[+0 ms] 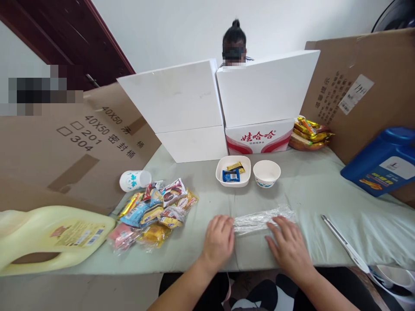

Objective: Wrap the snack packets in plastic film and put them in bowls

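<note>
A crumpled strip of clear plastic film (256, 221) lies across the table in front of me. My left hand (218, 242) is closed at the film's left end, its fingers curled together against the cloth. Over the right part of the film rests my right hand (290, 244), fingers spread and thumb apart, touching it from above. Just beyond stand a white square bowl (220, 181) with a blue packet (231, 175) and a gold packet (236, 167) in it, and a white paper bowl (266, 175).
Wrapped snacks (155, 211) are piled at left, near a tipped paper cup (134, 180) and a yellow jug (58, 237). White boxes (191, 103) stand behind, with a person beyond. On the right are a snack basket (306, 142), a blue bottle (382, 160) and a slim white bar (345, 244).
</note>
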